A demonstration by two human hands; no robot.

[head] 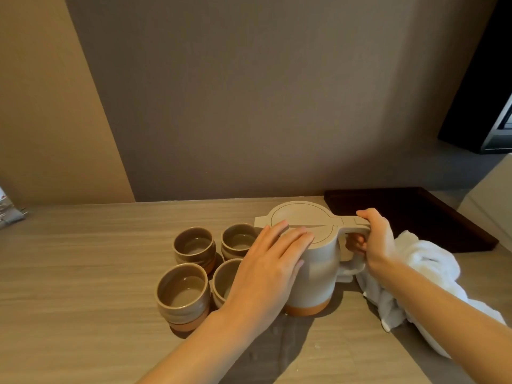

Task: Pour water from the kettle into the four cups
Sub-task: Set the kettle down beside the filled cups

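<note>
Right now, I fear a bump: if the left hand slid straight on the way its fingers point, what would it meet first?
Probably the right hand gripping the kettle handle; the left hand lies flat on the lid.

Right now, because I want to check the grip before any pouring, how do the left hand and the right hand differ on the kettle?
The left hand lies flat, fingers straight, on the lid; the right hand curls round the handle. The left hand hides part of a cup; the right arm crosses the white towel. Both touch the kettle, which stands upright on the table.
</note>
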